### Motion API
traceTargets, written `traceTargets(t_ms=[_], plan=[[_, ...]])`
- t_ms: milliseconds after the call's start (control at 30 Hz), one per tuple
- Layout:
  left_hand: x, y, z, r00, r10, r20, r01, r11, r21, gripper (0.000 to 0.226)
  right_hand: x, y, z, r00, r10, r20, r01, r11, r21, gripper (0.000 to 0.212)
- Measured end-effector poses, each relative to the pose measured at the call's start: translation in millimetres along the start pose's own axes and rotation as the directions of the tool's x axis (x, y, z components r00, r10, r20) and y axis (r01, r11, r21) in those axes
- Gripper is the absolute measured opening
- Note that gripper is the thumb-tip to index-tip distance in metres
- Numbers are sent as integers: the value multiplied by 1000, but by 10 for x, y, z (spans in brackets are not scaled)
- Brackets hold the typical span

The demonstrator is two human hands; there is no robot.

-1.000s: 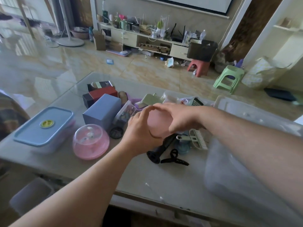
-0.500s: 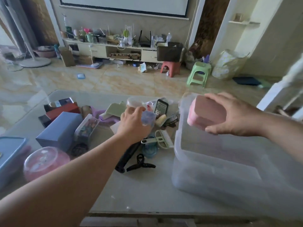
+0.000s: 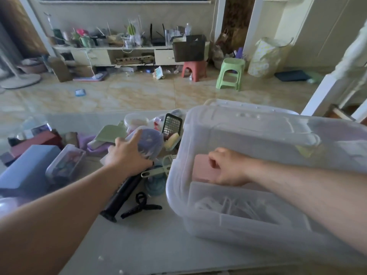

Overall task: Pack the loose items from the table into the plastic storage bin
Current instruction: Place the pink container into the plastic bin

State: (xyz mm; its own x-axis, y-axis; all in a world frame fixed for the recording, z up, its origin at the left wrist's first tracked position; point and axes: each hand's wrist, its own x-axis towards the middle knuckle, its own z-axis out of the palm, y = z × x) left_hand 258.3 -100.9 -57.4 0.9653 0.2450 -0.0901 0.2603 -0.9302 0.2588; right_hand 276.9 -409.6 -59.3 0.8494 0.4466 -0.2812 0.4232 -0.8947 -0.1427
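The right hand (image 3: 228,168), raised over the rim half a second ago, now reaches inside the translucent plastic bin (image 3: 198,219) at right, fingers curled round a smooth pink rounded box (image 3: 202,170). The left hand (image 3: 128,153) has moved onto a crinkly bluish clear bag (image 3: 151,142), fingers spread over it, left of the bin

My left hand (image 3: 127,155) and right hand (image 3: 228,169) are bare, both forearms uncovered, no sleeves, rings or watch visible.
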Motion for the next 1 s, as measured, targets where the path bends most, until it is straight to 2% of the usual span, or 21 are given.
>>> traceTargets(t_ms=[100,200,233,300,367,400,467,500,533,567,600,633,667,733,800,900,1000], plan=[[-184,-111,-230,992,31,-120,-31,1000,3,109,26,-16,32,996,-84,1,83,990,110,28],[-281,-191,-363,967,138,-213,-141,990,-1,110,49,91,-50,998,-13,66,4,991,135,19],[-290,-187,-379,961,160,-223,-164,986,3,110,5,126,-134,999,13,45,-20,987,161,18],[-378,-100,-516,939,212,-270,-216,976,17,107,-179,126,-432,994,45,-102,-12,954,299,18],[-503,42,-771,887,256,-383,-291,956,-34,105,-397,44,-785,948,66,-311,82,894,440,32],[-601,176,-917,861,272,-430,-337,938,-82,104,-497,1,-961,916,55,-398,146,878,457,43],[-807,533,-1164,832,283,-477,-420,883,-209,96,-707,-99,-1271,856,-26,-516,257,888,382,71],[-911,738,-1272,841,284,-462,-442,851,-282,92,-806,-137,-1392,811,-89,-579,303,909,285,85],[-1007,943,-1370,860,296,-416,-464,794,-392,86,-884,-146,-1480,747,-148,-648,320,935,155,97],[-1093,1140,-1451,885,313,-345,-461,696,-551,76,-970,-138,-1553,681,-195,-706,291,956,17,107],[-1150,1322,-1492,914,325,-243,-395,577,-715,63,-1057,-121,-1608,625,-230,-746,228,968,-107,115],[-1176,1470,-1495,938,331,-99,-257,477,-840,51,-1137,-84,-1638,595,-259,-760,155,966,-208,119],[-1223,1614,-1478,938,340,65,-89,420,-903,45,-1206,-33,-1635,597,-285,-750,99,954,-283,122],[-1257,1808,-1334,869,346,353,204,398,-894,58,-1329,92,-1533,651,-325,-686,77,927,-366,126],[-1223,1894,-1092,792,348,502,384,355,-852,63,-1417,240,-1350,719,-366,-590,136,908,-397,129],[-1161,1959,-822,743,325,585,499,312,-808,61,-1530,368,-1103,858,-257,-444,114,939,-324,134],[-1149,2104,-693,670,344,658,555,357,-751,48,-1504,520,-920,870,-222,-440,77,943,-323,132]])
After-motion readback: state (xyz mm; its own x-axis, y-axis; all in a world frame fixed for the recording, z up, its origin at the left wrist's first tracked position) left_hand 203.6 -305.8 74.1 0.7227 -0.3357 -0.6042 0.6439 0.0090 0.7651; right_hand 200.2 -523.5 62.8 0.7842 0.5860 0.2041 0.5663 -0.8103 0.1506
